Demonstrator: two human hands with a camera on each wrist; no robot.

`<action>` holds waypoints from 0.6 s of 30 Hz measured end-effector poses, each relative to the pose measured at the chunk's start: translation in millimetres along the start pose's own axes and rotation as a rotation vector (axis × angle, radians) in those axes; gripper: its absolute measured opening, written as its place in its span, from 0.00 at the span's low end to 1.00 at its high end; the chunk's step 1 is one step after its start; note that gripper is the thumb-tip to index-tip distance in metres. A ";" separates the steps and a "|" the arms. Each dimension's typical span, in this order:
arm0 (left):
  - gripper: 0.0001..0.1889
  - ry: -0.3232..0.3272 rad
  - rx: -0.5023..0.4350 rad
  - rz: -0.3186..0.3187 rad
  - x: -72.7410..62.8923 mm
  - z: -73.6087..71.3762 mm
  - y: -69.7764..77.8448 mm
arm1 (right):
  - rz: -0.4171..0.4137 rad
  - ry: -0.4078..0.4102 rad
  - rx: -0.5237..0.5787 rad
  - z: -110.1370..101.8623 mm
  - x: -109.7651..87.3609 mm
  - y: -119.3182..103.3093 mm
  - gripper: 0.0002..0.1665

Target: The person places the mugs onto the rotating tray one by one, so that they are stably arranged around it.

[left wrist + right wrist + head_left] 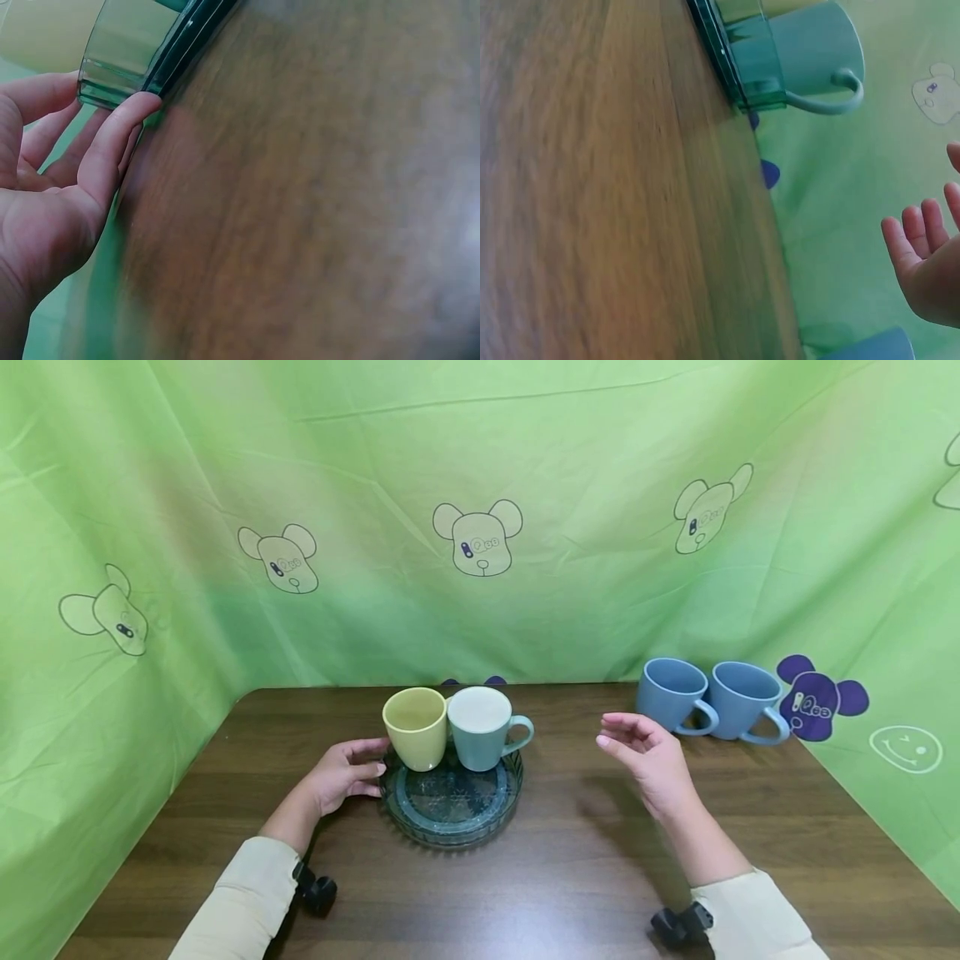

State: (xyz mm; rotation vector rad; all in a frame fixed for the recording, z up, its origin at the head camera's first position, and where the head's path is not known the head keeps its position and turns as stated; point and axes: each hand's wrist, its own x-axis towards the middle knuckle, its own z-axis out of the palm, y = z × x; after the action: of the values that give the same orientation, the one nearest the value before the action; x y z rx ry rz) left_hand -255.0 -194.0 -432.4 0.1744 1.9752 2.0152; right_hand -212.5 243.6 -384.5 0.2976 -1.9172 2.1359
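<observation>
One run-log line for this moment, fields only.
left hand: touching glass dish | right hand: empty, near blue mugs | in glass dish: yellow mug, teal mug

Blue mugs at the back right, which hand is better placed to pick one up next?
Probably the right hand: it holds nothing and is close to the nearer blue mug, while the left hand touches the glass dish, farther from both mugs.
</observation>
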 end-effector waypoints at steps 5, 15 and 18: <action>0.30 0.009 -0.004 0.006 -3.1 1.9 -1.0 | -0.059 0.019 -0.043 -8.2 -1.9 -1.9 0.18; 0.30 0.015 -0.022 0.020 -7.7 4.8 -2.4 | -0.113 0.072 -0.096 -19.3 -4.5 -6.3 0.20; 0.30 0.026 -0.030 0.010 -9.1 6.1 -2.4 | -0.121 0.075 -0.092 -22.8 -4.7 -6.3 0.21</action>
State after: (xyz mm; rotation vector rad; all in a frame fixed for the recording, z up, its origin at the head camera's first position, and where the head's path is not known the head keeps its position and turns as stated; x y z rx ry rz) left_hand -244.2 -191.0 -433.4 0.1522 1.9620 2.0624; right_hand -205.7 266.7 -382.6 0.3031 -1.8981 1.9488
